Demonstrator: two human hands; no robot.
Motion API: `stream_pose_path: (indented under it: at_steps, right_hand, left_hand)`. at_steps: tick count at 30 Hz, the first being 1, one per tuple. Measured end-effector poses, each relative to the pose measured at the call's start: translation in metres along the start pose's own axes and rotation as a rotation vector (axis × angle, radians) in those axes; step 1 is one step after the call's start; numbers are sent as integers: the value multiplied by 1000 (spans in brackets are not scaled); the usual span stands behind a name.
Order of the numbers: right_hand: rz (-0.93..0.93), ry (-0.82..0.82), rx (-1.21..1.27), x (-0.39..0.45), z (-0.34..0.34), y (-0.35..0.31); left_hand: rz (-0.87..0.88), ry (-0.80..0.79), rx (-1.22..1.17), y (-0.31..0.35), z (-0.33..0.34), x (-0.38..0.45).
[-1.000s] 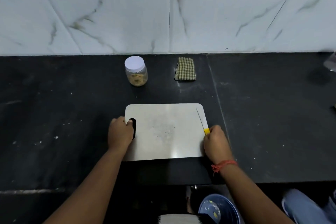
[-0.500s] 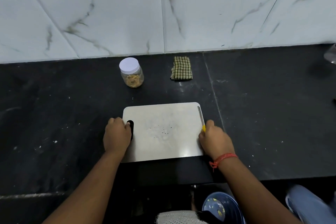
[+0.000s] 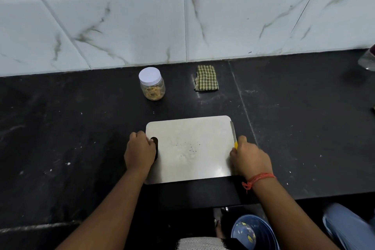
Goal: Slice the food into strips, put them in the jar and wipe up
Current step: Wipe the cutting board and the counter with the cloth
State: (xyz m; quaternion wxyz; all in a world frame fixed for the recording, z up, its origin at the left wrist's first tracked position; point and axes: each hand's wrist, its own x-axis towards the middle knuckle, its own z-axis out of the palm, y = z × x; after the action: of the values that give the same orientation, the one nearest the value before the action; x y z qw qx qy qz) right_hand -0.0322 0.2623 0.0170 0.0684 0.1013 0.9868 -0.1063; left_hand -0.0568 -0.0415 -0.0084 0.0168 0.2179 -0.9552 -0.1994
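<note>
— Dark tabletop (image 3: 60, 148): where are the strips?
— In the lidded jar (image 3: 152, 84) by the cloth (image 3: 206, 80). Left hand (image 3: 140, 153) grips the stiff, probably slick board (image 3: 190, 148) at its slot; right hand (image 3: 250, 158) clamps knife (image 3: 233, 135).

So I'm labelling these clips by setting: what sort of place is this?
Most likely a home kitchen: a dark stone counter backed by marble-look wall tiles, with a cutting board, a knife and a lidded jar of food strips.
</note>
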Motion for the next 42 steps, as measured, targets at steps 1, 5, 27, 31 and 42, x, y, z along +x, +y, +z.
stream_pose_path:
  at_steps: [1,5,27,31,42]
  right_hand:
    - [-3,-3,-6,0,-1,-1]
    - [-18,-16,-57,1,-4,-4]
    - [-167,12,243,137,10,-155]
    - [-216,28,164,164,22,-184]
    - [-228,19,149,185,35,-199]
  left_hand:
    - [-9,-3,-11,0,0,0]
    - [-19,-2,-44,1,0,-1]
    - [256,5,174,25,10,67]
    - [254,-11,220,22,13,82]
    - [218,-53,182,26,25,95]
